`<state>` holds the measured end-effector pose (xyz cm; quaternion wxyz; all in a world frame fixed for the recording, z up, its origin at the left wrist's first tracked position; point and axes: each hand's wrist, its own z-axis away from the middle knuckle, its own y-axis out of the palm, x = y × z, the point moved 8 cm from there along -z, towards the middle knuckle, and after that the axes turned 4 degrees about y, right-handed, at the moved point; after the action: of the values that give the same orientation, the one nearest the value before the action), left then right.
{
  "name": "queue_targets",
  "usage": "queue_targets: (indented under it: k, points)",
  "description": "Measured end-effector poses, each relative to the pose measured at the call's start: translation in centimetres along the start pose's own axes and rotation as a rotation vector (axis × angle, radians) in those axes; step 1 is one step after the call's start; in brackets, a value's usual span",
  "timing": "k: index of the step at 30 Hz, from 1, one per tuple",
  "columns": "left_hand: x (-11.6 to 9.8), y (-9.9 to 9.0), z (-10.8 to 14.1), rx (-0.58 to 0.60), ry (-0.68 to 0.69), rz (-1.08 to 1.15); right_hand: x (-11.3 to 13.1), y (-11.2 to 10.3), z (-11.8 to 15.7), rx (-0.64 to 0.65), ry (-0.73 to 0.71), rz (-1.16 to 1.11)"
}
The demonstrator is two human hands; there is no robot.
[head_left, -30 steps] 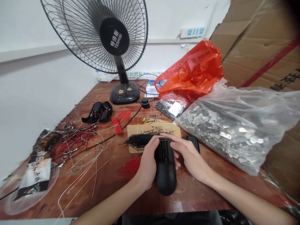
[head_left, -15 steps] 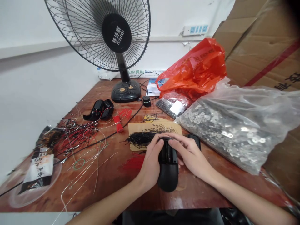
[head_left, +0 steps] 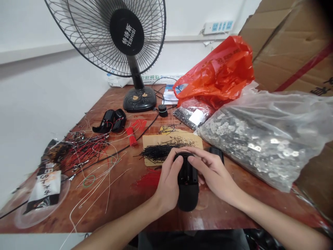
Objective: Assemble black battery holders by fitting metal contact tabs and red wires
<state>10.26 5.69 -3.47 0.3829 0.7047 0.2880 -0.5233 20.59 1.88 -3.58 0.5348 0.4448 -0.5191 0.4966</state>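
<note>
A black plastic casing (head_left: 188, 194), rounded at its near end with an open hollow at the far part, is held between both hands above the table's front. My left hand (head_left: 169, 180) is closed round its left side, thumb on the far end. My right hand (head_left: 212, 170) grips the right side, its thumb also resting near the top rim. The fingers behind the casing are partly hidden. Just beyond the hands, a heap of short black wires (head_left: 156, 151) lies on a tan board (head_left: 149, 139). Red wires (head_left: 149, 178) are spread left of my left hand.
A table fan (head_left: 139, 100) stands at the back. Two black casings (head_left: 108, 121) and tangled red wires (head_left: 85, 149) lie left. To the right are a clear bag of metal pieces (head_left: 244, 139), a red plastic bag (head_left: 218, 76) and a cardboard box (head_left: 286, 45). A black cable crosses the table.
The view has shifted slightly. Both hands keep nearly the same grip on the black casing, which seems tipped a little, its rounded near end looking shorter.
</note>
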Motion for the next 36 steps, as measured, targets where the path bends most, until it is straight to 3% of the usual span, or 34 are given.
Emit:
queue_targets:
  k: [7, 21, 29, 36]
  points:
    - [-0.5, 0.1, -0.2, 0.0, 0.093, -0.149, -0.2, -0.1, -0.2, -0.03, -0.003, 0.018]
    - [-1.3, 0.2, 0.1, 0.028, 0.213, -0.196, 1.8, -0.5, 0.7, -0.095, -0.241, 0.219]
    - [-1.1, 0.2, 0.0, 0.027, 0.198, -0.179, 1.7, -0.3, 0.5, -0.081, -0.245, 0.2]
    - [-0.5, 0.1, -0.2, 0.038, 0.156, -0.048, 1.1, -0.3, 0.3, -0.058, -0.168, 0.206]
